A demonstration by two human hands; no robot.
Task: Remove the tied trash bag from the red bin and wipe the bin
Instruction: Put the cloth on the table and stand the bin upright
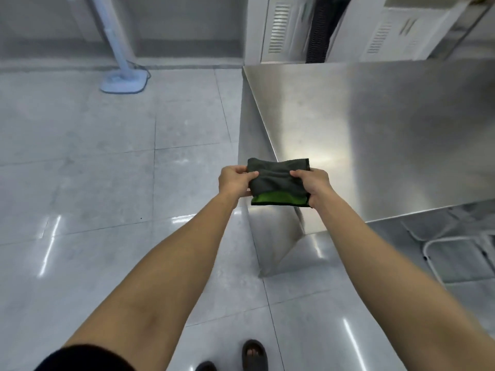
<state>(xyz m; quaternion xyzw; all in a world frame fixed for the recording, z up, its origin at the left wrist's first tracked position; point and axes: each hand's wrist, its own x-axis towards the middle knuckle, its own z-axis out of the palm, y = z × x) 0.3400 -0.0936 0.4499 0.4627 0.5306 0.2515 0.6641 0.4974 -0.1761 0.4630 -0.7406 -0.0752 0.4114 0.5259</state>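
Note:
A folded dark grey cloth (277, 180) with a bright green underside is held out in front of me at arm's length, over the near left corner of a steel table. My left hand (234, 182) pinches its left edge and my right hand (312, 184) grips its right edge. The cloth sags slightly between the two hands. Neither the red bin nor the tied trash bag is in view.
A stainless steel table (375, 135) fills the right half, its corner just under the cloth. A pale blue floor fan base (124, 81) stands on the tiled floor at the back left. White lockers (284, 28) line the far wall. White metal stool legs (442, 245) show under the table.

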